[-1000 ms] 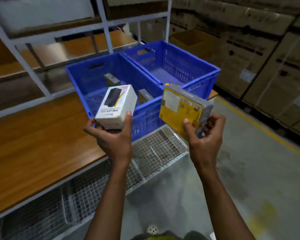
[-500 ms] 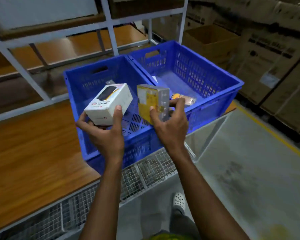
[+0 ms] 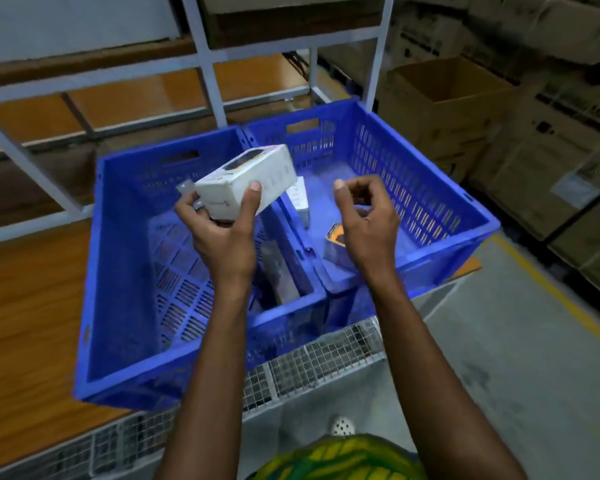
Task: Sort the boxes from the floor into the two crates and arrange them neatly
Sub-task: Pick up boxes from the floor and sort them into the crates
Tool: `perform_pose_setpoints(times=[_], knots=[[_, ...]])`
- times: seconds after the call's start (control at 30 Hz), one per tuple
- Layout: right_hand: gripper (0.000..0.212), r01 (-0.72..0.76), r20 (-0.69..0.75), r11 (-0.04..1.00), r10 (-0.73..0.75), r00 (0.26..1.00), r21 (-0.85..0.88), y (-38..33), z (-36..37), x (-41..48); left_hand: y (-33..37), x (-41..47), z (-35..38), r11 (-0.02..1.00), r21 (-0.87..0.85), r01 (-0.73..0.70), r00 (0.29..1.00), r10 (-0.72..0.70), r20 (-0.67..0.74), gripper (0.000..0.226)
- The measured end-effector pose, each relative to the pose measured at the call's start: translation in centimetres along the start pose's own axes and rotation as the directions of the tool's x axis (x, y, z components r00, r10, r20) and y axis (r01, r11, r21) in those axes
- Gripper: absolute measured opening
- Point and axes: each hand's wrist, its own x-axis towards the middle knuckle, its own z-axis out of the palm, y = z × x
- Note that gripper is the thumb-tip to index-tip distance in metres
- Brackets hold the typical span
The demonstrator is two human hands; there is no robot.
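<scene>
Left hand (image 3: 222,237): as before, it grips the white box (image 3: 246,181), thumb on the near face, above the left crate (image 3: 118,258).
Right hand (image 3: 368,220): now empty, fingers loosely curled, thumb apart; half a second ago it pinched the yellow box (image 3: 334,235).
Yellow box: released, lying in the right crate (image 3: 423,202) at 8 o'clock of the right hand, partly hidden.
Pale carton (image 3: 300,199): in the right crate, at 11 o'clock of the yellow box.
Grey box (image 3: 278,275): in the left crate, blurred.
</scene>
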Motion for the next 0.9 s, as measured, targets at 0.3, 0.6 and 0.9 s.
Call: perform_pose_setpoints(times=[0.3, 0.6, 0.9], knots=[[0.034, -0.179, 0.021, 0.984, 0.178, 0.984, 0.016, 4.2, -4.5, 2.6, -0.2, -0.5, 6.6, 0.967, 0.166, 0.193, 0.968, -0.216, 0.131, 0.070], [0.023, -0.194, -0.111, 0.981, 0.195, 0.975, 0.014, 2.9, -7.0, -0.5, 0.8, -3.2, 6.0, 0.948, 0.068, 0.311, 0.871, -0.313, 0.379, 0.031], [0.016, -0.301, -0.342, 0.951, 0.304, 0.889, 0.064, -0.7, -8.4, -11.8, 2.9, -11.1, -0.9, 0.945, 0.122, 0.304, 0.583, -0.285, 0.761, 0.005]])
